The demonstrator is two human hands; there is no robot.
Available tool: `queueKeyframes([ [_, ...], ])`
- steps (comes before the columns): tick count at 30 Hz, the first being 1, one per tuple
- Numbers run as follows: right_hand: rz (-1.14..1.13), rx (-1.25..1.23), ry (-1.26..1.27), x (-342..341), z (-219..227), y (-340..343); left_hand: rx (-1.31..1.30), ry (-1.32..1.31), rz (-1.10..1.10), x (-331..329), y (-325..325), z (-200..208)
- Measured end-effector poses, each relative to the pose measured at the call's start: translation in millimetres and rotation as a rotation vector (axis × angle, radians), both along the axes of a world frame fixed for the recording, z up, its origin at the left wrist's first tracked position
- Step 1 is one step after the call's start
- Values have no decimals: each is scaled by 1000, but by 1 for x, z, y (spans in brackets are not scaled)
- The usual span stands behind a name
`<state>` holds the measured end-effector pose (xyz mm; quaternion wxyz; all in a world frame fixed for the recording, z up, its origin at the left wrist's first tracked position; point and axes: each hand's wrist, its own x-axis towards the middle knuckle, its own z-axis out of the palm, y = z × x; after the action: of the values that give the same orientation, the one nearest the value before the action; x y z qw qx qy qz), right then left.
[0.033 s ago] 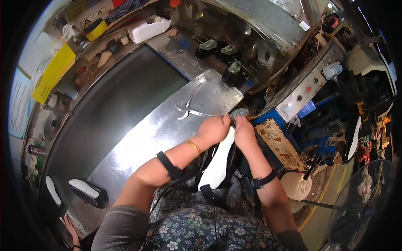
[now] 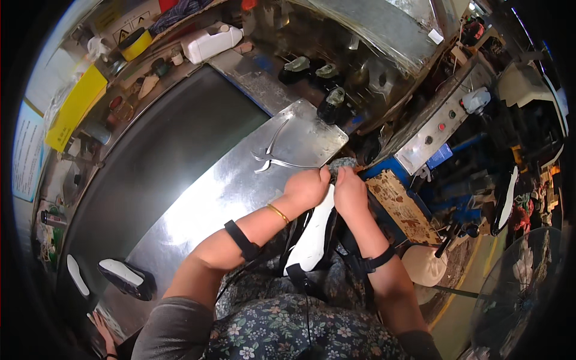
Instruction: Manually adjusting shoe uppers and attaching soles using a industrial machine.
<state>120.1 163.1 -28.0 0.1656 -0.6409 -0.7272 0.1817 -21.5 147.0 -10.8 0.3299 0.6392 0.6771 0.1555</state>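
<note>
A black shoe [image 2: 314, 234], its white sole board facing up, lies lengthwise between my forearms, near end against my flowered apron. At its far end my left hand [image 2: 306, 185] is closed, thumb and fingers pinching the edge. My right hand [image 2: 349, 189] pinches the same end from the other side, fingertips close to the left ones. A grey speckled piece [image 2: 342, 162] sticks out past my fingertips; whether it belongs to the shoe I cannot tell. Metal pincers [image 2: 267, 161] with spread handles lie on the shiny metal sheet [image 2: 180, 216], just beyond my left hand.
A dark belt [image 2: 162, 132] curves along the left, with another white-soled shoe [image 2: 125, 277] near its close end. Another person's hand [image 2: 102, 330] rests at lower left. To the right stand a control panel [image 2: 435, 126], a plastic jug [image 2: 425, 265] and a fan [image 2: 510, 300].
My right hand has shifted slightly, and the grey speckled piece beyond my fingertips has changed shape a little. The shoe stays in place between my hands.
</note>
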Motion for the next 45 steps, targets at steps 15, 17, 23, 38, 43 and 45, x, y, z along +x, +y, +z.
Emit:
queueKeyframes([
  [15,574,-255,1039,-2,55,-14,-205,-1219,246,-38,-156,6],
  [17,494,-136,735,28,72,9,-204,-1077,409,-55,-139,15],
  [23,42,272,232,272,183,56,258,-55,414,-102,-162,25],
  [38,-464,835,-136,350,133,-41,404,-51,216,-68,-181,6],
  [43,213,368,1169,170,107,-103,168,-1020,128,19,-112,37],
  [45,360,500,631,125,108,-123,-104,-1495,388,32,-83,50],
])
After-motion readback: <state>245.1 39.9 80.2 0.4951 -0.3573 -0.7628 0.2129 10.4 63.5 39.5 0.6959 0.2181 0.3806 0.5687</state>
